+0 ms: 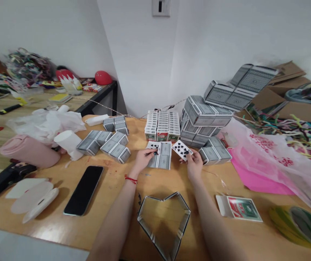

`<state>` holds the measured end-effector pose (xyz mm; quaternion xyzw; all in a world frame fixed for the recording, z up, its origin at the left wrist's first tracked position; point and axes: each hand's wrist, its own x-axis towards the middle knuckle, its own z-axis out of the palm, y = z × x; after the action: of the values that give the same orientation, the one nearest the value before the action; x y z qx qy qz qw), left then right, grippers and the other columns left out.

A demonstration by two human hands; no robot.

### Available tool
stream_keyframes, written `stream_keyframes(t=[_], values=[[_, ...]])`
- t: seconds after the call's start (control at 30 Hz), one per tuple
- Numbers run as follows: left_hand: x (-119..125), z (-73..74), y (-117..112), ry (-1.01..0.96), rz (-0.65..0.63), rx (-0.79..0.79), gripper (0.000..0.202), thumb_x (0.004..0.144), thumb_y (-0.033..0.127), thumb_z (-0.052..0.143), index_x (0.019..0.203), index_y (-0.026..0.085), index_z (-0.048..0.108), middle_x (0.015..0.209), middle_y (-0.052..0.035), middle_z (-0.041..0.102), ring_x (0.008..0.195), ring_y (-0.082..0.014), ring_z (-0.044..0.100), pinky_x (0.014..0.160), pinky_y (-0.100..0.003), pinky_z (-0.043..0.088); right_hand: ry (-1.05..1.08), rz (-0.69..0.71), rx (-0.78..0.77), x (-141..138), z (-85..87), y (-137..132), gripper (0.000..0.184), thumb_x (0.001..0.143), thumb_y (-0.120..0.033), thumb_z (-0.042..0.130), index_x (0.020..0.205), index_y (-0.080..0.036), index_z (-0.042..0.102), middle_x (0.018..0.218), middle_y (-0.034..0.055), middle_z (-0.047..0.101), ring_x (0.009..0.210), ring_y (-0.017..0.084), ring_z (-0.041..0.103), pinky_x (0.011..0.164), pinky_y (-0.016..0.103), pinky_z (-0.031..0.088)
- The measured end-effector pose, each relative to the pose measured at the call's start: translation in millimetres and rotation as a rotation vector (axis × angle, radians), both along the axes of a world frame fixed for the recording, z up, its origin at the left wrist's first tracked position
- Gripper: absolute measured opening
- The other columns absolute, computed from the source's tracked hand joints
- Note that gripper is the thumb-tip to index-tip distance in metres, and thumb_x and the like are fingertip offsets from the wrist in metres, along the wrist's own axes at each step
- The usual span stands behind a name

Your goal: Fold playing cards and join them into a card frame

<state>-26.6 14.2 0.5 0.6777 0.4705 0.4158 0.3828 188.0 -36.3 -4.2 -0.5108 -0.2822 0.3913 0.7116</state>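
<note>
My left hand (144,158) pinches a face-up playing card (153,146) over a flat spread of face-down cards (164,156) on the wooden table (112,188). My right hand (193,165) holds up a nine of spades (182,149) by its lower edge. Both hands are closed on their cards. A heart-shaped frame made of folded cards (164,221) lies between my forearms, close to me.
Rows of card decks (162,125) stand behind the hands, with folded card blocks at left (103,143) and stacked at right (204,119). A black phone (84,190), an empty card box (239,207), tape rolls (299,224) and a pink plastic bag (266,159) lie around.
</note>
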Motion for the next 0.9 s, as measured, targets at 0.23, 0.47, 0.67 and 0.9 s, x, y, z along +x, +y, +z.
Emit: stream_keyframes(t=[0.23,0.47,0.67,0.9], values=[[1.0,3.3,-3.0,0.020,-0.031,0.003,0.021,0.073,0.020,0.055,0.090,0.016,0.067,0.092,-0.0070,0.068,0.083,-0.0173,0.062,0.077,-0.030,0.048,0.020,0.002,-0.007,-0.6,-0.2,-0.5,0.029,0.066,-0.032,0.063,0.089,-0.020,0.051,0.061,-0.0033,0.060,0.043,0.010,0.056,0.042,0.022,0.045],[0.1,2.7,-4.3,0.032,-0.040,0.009,0.023,0.074,0.020,0.054,0.092,0.016,0.066,0.092,-0.0067,0.067,0.082,-0.0163,0.062,0.075,-0.028,0.048,0.004,-0.016,-0.015,-1.3,-0.8,0.4,0.033,0.065,-0.034,0.063,0.091,-0.018,0.050,0.059,-0.0044,0.059,0.041,0.010,0.055,0.040,0.021,0.044],[0.5,0.9,-4.0,0.037,-0.043,0.018,0.021,0.074,0.019,0.054,0.091,0.016,0.066,0.092,-0.0064,0.067,0.083,-0.0160,0.062,0.077,-0.028,0.048,-0.004,-0.014,-0.015,0.7,-3.3,0.5,0.032,0.065,-0.035,0.062,0.090,-0.018,0.049,0.061,-0.0035,0.059,0.042,0.010,0.056,0.040,0.022,0.044],[0.3,0.2,-4.8,0.054,-0.039,0.025,0.022,0.075,0.019,0.053,0.092,0.016,0.066,0.092,-0.0064,0.067,0.083,-0.0159,0.062,0.078,-0.029,0.047,-0.025,-0.023,-0.028,0.4,-4.9,-0.3,0.034,0.066,-0.035,0.061,0.092,-0.018,0.048,0.061,-0.0031,0.060,0.040,0.010,0.054,0.040,0.023,0.044]])
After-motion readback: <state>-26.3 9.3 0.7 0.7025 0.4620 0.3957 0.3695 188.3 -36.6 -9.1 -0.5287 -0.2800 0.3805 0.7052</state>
